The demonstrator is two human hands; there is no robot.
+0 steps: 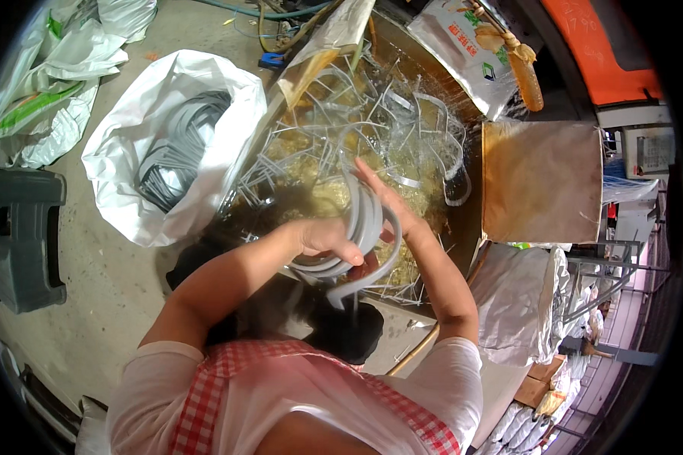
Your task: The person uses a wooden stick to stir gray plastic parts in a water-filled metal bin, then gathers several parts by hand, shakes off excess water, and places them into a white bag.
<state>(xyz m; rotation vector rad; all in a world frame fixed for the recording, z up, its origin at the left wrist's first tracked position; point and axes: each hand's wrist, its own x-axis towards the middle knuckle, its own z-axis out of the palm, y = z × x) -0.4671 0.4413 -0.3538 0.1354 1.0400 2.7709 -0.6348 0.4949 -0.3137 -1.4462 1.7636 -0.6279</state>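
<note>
A loose coil of flat grey plastic strips (366, 214) is held between my hands over a box of water and scraps. My left hand (328, 238) grips the coil from its left side, thumb across the front. On the coil's right side is my right hand (391, 203); one finger stretches up along it and the others curl partly behind the strips. One strip end hangs free below the hands. Underneath, the wide box (474, 163) holds a shiny yellowish mass strewn with thin, pale cut strips (292, 155).
To the left stands an open white sack (114, 167) with bundled grey strips (186, 144) inside. A dark green plastic stool (23, 239) is at far left. A brown board (542, 182) and a pale sack (512, 303) border the box on the right. Orange machinery (596, 53) is at upper right.
</note>
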